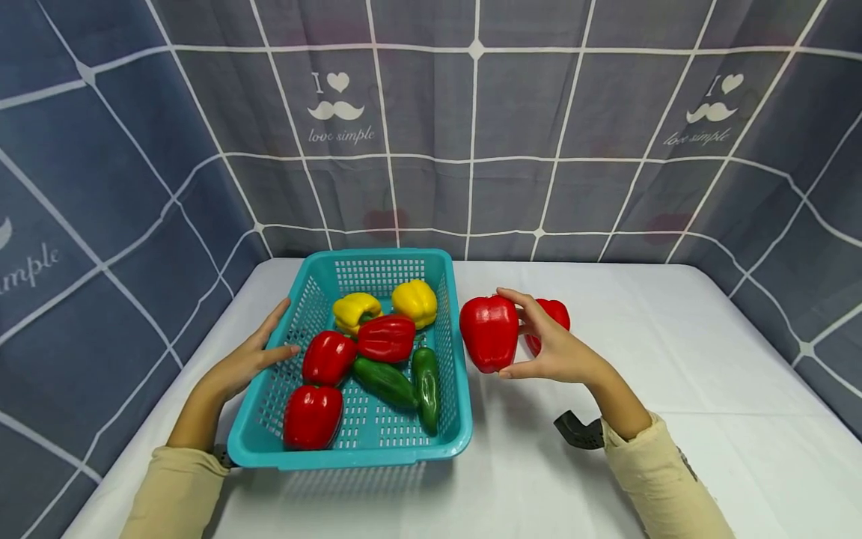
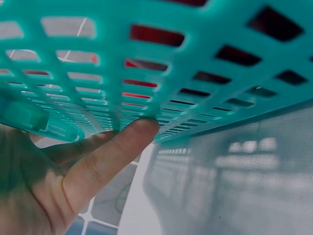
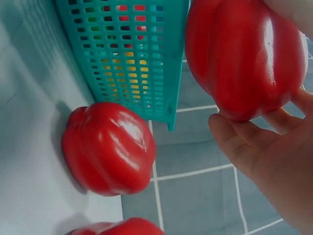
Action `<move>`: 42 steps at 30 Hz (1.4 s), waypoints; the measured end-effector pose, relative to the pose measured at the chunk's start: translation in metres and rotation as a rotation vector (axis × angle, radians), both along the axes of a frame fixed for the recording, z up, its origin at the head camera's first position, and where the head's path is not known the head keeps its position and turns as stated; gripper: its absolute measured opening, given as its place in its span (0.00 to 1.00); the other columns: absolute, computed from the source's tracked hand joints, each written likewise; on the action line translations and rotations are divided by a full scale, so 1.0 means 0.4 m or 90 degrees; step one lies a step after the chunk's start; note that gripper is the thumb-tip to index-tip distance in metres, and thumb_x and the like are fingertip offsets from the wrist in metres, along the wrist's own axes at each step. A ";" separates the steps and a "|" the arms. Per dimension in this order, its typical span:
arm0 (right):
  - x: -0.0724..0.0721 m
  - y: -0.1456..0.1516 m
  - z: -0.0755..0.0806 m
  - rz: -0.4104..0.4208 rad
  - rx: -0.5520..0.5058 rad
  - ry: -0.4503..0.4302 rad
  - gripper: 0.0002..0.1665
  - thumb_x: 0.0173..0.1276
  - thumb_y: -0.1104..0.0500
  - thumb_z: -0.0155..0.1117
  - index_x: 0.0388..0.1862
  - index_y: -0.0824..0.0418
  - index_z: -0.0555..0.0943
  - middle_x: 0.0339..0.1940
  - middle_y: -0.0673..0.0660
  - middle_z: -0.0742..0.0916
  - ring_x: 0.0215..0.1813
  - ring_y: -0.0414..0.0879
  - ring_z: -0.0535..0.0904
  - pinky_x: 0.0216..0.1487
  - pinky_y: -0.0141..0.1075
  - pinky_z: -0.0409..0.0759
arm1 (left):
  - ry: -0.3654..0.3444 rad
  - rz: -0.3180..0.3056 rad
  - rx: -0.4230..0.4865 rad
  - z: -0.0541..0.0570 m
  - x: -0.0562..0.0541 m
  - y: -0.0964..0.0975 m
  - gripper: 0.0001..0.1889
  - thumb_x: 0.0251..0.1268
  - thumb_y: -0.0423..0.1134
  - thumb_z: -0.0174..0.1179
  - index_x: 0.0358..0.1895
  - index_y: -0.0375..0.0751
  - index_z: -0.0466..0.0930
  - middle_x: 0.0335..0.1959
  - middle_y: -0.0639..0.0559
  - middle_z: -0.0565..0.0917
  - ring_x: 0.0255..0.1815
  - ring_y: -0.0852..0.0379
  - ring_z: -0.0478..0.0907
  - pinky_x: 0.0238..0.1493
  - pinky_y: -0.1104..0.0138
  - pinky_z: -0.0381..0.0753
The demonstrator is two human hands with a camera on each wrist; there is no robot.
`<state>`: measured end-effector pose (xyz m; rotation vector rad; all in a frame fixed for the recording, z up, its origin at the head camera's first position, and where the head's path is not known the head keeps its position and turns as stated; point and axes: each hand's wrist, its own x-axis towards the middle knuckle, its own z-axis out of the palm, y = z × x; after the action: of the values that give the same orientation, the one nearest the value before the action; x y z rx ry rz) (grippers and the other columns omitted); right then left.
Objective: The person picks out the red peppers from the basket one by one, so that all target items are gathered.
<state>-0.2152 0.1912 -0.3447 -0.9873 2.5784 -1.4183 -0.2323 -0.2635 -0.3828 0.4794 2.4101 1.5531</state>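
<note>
My R grip (image 1: 555,350) pinches a big red pepper (image 1: 489,335) btwn thumb & fingers, raised off the bench (image 1: 707,359) at the 3 o'clock side of the teal basket (image 1: 350,458). L grip (image 1: 245,363) is at the basket's 9 o'clock, thumb over the rim, straight fingers along the outer wall, pinching it. Inside, approx: 2 yellow peppers (image 1: 414,303) at 12 & 1, 3 other red peppers (image 1: 328,358) from mid round to 7–8, 2 long green peppers (image 1: 426,389) at 4 & 5. R wrist cam gives me 2 loose red peppers (image 3: 108,149) on the bench, one cut off by frame edge; head cam shows one, partly hidden behind R grip.
</note>
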 end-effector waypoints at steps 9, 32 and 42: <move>0.000 0.027 -0.006 -0.020 -0.012 -0.017 0.59 0.42 0.61 0.77 0.70 0.49 0.53 0.65 0.55 0.66 0.64 0.56 0.65 0.52 0.52 0.76 | -0.004 0.001 -0.002 -0.006 0.000 -0.003 0.45 0.63 0.37 0.50 0.72 0.51 0.25 0.72 0.36 0.32 0.66 0.25 0.47 0.45 0.44 0.76; -0.046 0.164 -0.004 -0.088 -0.012 -0.016 0.60 0.44 0.67 0.74 0.71 0.51 0.49 0.64 0.58 0.66 0.63 0.42 0.66 0.57 0.17 0.63 | -0.008 0.009 -0.001 -0.007 0.000 -0.007 0.44 0.63 0.37 0.50 0.72 0.50 0.25 0.73 0.37 0.34 0.64 0.25 0.51 0.43 0.47 0.78; -0.048 0.236 -0.010 -0.125 -0.020 -0.040 0.60 0.45 0.69 0.73 0.71 0.50 0.48 0.64 0.59 0.64 0.59 0.29 0.65 0.54 0.15 0.64 | -0.001 0.007 -0.005 -0.009 -0.007 0.001 0.44 0.63 0.37 0.50 0.72 0.49 0.26 0.73 0.38 0.33 0.66 0.27 0.48 0.45 0.44 0.76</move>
<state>-0.2343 0.2857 -0.3486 -0.6953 2.6768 -1.5101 -0.2351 -0.2632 -0.3865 0.4629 2.4207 1.5474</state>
